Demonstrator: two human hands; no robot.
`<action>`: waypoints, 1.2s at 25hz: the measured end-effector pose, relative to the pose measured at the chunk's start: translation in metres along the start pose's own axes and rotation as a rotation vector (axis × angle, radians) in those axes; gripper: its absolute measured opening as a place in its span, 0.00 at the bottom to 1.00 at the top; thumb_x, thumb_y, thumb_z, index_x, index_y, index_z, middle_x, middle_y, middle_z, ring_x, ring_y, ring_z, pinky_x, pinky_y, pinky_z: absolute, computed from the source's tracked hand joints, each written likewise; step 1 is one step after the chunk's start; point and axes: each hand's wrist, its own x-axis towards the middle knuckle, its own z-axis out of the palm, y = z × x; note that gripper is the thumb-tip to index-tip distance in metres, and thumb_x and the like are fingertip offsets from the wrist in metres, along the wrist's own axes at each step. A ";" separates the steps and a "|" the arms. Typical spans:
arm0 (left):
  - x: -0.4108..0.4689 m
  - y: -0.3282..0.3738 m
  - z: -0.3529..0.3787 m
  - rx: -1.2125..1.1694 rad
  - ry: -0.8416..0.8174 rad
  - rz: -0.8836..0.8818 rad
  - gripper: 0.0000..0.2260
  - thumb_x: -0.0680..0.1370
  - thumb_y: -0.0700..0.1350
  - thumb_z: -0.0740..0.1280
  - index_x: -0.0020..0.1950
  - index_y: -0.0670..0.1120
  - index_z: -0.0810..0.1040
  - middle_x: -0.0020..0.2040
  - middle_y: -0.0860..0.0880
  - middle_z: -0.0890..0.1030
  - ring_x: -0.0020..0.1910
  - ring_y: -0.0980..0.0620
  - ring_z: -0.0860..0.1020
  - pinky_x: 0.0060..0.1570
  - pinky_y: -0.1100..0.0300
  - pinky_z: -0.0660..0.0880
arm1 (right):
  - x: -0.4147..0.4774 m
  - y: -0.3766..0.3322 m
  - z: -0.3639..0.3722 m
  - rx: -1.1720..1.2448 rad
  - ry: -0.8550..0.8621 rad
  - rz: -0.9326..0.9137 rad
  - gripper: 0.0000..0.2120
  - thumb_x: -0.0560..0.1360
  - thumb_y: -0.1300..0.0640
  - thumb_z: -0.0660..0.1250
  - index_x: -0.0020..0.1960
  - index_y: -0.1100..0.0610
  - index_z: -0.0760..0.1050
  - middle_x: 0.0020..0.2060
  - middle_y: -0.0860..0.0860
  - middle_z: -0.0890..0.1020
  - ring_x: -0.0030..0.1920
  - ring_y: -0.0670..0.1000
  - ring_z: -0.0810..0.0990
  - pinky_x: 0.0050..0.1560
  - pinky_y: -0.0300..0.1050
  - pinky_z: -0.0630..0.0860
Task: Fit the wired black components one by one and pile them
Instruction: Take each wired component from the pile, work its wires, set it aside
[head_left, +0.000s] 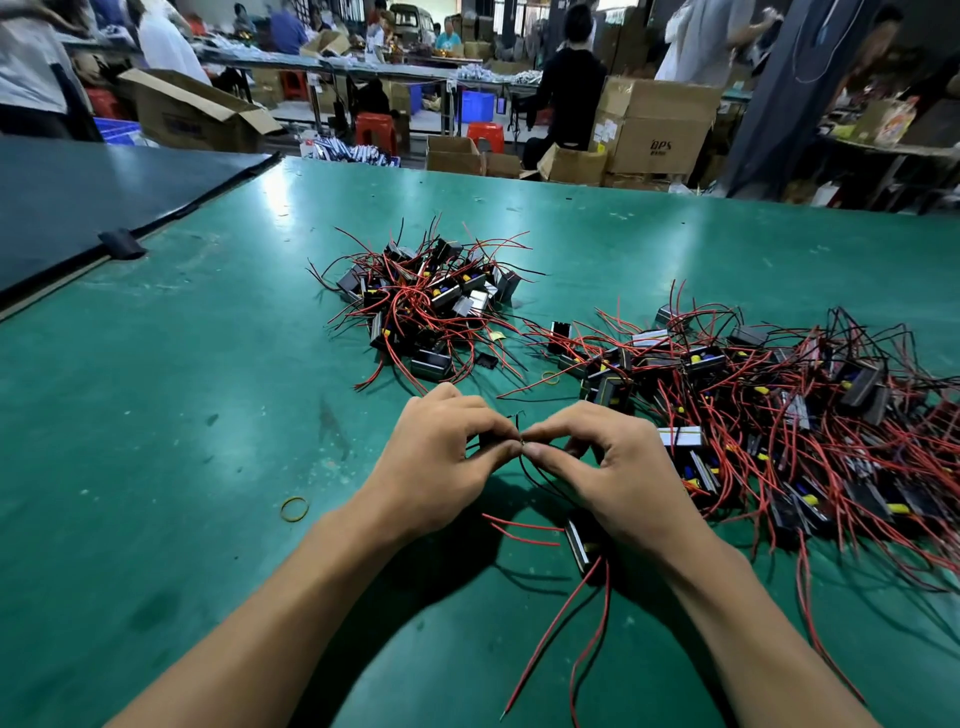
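Note:
My left hand (441, 457) and my right hand (608, 467) meet fingertip to fingertip over the green table (182, 415), both pinching thin black wires (540, 475). The wires run down to a black component (581, 545) lying under my right wrist, with red wires trailing toward me. A pile of wired black components (431, 301) sits straight ahead. A larger, looser heap (769, 405) of the same parts spreads along the right side, touching my right hand's far edge.
A yellow rubber band (294, 508) lies left of my left forearm, another (550, 378) between the piles. A dark board (78, 208) covers the table's far left corner. Beyond the far edge stand cardboard boxes (654, 124), red stools and several people.

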 end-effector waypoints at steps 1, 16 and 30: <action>0.000 0.000 -0.001 -0.003 0.000 0.003 0.03 0.73 0.46 0.75 0.44 0.48 0.86 0.36 0.61 0.75 0.40 0.50 0.72 0.43 0.52 0.70 | 0.000 0.001 0.000 0.005 0.003 0.015 0.05 0.72 0.58 0.77 0.47 0.52 0.85 0.41 0.45 0.85 0.39 0.47 0.81 0.41 0.40 0.76; -0.001 0.009 0.001 0.173 0.092 -0.015 0.05 0.73 0.51 0.70 0.41 0.52 0.84 0.36 0.57 0.81 0.41 0.51 0.73 0.41 0.54 0.65 | 0.001 -0.005 0.004 0.367 -0.073 0.511 0.05 0.74 0.52 0.75 0.42 0.53 0.85 0.34 0.48 0.83 0.35 0.48 0.77 0.42 0.51 0.77; 0.000 0.010 -0.002 0.064 0.003 -0.112 0.05 0.75 0.52 0.73 0.45 0.52 0.86 0.38 0.57 0.81 0.44 0.52 0.71 0.48 0.48 0.67 | -0.002 0.001 0.004 -0.390 0.066 -0.183 0.08 0.77 0.50 0.69 0.52 0.51 0.84 0.45 0.45 0.83 0.42 0.50 0.81 0.42 0.53 0.75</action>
